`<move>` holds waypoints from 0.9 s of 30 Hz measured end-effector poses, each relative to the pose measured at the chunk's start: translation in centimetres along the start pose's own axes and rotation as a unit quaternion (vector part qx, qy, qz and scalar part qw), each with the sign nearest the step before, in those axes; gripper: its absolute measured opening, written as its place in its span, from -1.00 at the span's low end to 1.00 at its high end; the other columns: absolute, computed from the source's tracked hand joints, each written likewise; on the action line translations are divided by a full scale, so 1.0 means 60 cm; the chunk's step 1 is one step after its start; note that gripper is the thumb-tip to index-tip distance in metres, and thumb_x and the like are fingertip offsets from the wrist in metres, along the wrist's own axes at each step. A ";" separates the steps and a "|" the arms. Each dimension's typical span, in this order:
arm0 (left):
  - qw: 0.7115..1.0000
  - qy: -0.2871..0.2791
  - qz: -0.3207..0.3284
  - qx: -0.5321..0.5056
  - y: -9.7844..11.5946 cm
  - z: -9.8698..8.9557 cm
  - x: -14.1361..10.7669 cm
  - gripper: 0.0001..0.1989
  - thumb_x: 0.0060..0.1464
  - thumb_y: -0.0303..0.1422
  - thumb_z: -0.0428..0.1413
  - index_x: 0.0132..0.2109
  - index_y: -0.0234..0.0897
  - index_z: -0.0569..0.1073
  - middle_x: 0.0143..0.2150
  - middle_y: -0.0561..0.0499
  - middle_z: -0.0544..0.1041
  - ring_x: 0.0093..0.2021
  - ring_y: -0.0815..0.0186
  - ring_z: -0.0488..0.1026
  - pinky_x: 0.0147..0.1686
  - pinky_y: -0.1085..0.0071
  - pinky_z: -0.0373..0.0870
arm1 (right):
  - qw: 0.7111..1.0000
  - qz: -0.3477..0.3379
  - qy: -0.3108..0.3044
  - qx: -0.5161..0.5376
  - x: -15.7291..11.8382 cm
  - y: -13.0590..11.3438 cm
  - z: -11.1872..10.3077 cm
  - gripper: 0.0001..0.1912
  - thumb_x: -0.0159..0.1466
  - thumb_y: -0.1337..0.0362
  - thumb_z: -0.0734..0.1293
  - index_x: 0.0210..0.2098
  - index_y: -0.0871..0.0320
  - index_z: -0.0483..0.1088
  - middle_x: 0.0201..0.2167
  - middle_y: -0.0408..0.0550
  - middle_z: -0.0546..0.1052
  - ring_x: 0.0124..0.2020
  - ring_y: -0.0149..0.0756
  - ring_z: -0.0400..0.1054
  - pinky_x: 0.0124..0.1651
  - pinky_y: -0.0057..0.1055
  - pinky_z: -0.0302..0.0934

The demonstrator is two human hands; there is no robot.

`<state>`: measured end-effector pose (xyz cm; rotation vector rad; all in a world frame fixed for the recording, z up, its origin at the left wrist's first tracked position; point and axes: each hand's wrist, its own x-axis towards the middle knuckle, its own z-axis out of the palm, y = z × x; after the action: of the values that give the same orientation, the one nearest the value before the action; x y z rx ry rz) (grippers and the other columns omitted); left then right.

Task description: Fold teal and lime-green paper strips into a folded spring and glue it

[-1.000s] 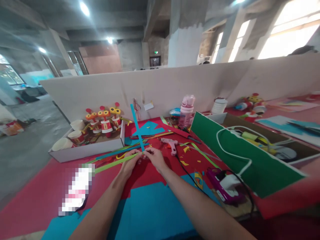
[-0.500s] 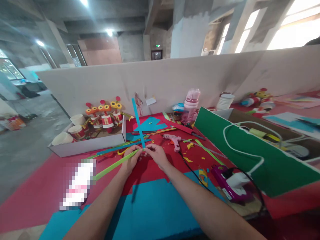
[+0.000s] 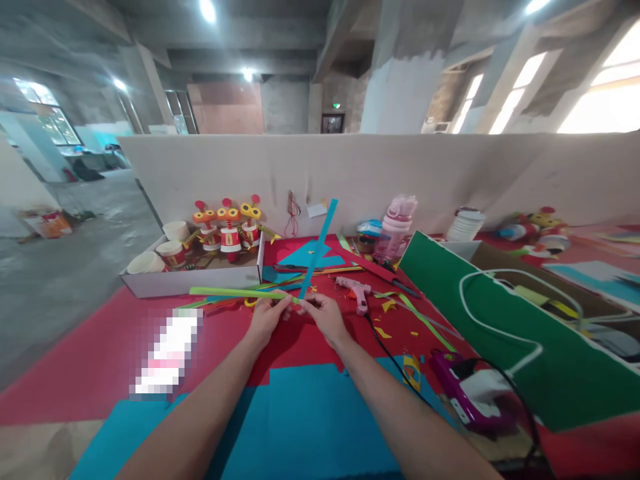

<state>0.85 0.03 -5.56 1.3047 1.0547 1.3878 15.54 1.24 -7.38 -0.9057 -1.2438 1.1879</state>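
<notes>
Fingers [image 3: 283, 305] of the left hand [image 3: 265, 323] pinch a green strip [image 3: 230, 292], and the right hand [image 3: 326, 319] pinches its end where it meets a blue strip [image 3: 319, 250], above the red table [image 3: 295, 350], near a pink glue gun [image 3: 359, 293].

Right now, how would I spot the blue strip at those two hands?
Find the long pale partition behind the red tabletop, then come down to where the left hand and right hand nearly meet. The blue strip slants up and rightward from there. Its colour sets it apart from the green strip pointing left, its raised pose from the blue sheet lying flat.
</notes>
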 end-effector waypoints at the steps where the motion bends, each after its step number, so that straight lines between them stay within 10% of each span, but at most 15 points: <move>1: 1.000 0.005 0.004 -0.005 0.001 -0.002 0.001 -0.75 -0.06 -0.19 0.17 -0.46 -0.31 0.40 -0.62 0.10 0.39 -0.63 0.45 0.29 -0.60 0.50 0.21 | 1.000 0.004 0.009 -0.002 0.001 0.001 -0.002 -0.74 -0.01 0.10 0.44 -0.44 0.16 0.44 -0.57 -0.15 0.49 -0.52 -0.29 0.42 -0.37 -0.39 0.25; 9: 0.993 0.063 -0.030 -0.094 0.001 -0.024 0.011 -0.70 -0.08 -0.17 0.20 -0.44 -0.36 0.42 -0.54 0.02 0.46 -0.59 0.44 0.36 -0.53 0.48 0.31 | 0.998 0.049 0.039 0.028 0.003 -0.001 -0.016 -0.73 -0.05 0.12 0.46 -0.49 0.17 0.42 -0.64 -0.18 0.45 -0.55 -0.33 0.40 -0.43 -0.43 0.27; 17: 0.996 -0.076 -0.026 -0.038 -0.001 0.011 -0.008 -0.71 -0.11 -0.21 0.23 -0.34 -0.35 0.40 -0.57 0.07 0.43 -0.59 0.45 0.33 -0.54 0.50 0.28 | 0.993 0.065 0.008 0.094 -0.006 -0.002 0.001 -0.68 -0.09 0.13 0.49 -0.49 0.20 0.38 -0.58 -0.15 0.51 -0.54 -0.37 0.40 -0.35 -0.38 0.34; 27: 0.997 -0.058 -0.011 0.052 -0.014 -0.004 0.002 -0.73 -0.10 -0.21 0.20 -0.48 -0.33 0.37 -0.63 0.11 0.37 -0.61 0.46 0.27 -0.57 0.51 0.19 | 0.995 0.077 -0.017 0.059 -0.009 -0.001 0.001 -0.70 -0.07 0.12 0.47 -0.49 0.24 0.43 -0.61 -0.11 0.50 -0.54 -0.38 0.39 -0.34 -0.40 0.34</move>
<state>0.63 0.29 -6.36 1.4269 1.0706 1.2408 15.51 0.69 -7.41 -0.9102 -1.1339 1.3891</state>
